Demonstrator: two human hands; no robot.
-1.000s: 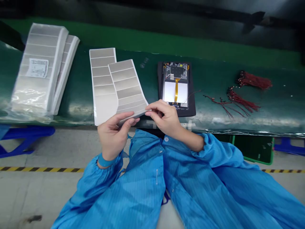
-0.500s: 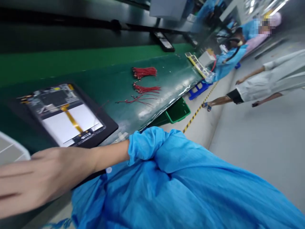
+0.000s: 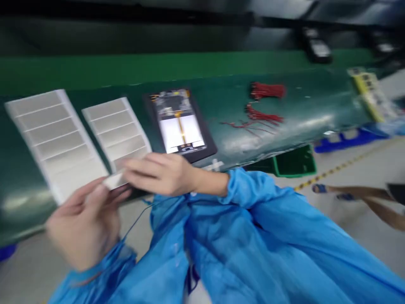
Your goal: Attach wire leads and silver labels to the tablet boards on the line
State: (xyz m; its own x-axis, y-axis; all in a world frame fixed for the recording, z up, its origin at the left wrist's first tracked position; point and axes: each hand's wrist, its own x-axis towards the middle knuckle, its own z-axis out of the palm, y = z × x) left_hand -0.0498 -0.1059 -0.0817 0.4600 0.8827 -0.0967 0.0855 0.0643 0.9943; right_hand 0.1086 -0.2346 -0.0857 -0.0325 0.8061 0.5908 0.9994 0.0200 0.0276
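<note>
Between my two hands is a small pale rectangular strip (image 3: 114, 180), blurred by motion. My left hand (image 3: 87, 223) is closed, its thumb and fingers pinching the strip's left end. From the other side, my right hand (image 3: 160, 173) has its fingers closed on the right end. Just behind the hands lie two white sheets of grey rectangular stickers, a larger sheet (image 3: 60, 139) and a smaller sheet (image 3: 118, 126). To their right is an opened tablet (image 3: 182, 122) with its circuit board, white panel and orange flat cable exposed.
Bundles of red wires (image 3: 268, 90) lie right of the tablet on the green bench mat (image 3: 228, 101). A yellow-edged strip (image 3: 367, 95) is farther right. Below the bench edge are a green bin (image 3: 294, 162) and a blue plastic piece (image 3: 348, 141). A person's legs (image 3: 363, 194) show at right.
The view has swung left, bringing the sticker sheets and my left hand into sight. My right hand, earlier reaching to the left edge, now meets my left hand at the strip.
</note>
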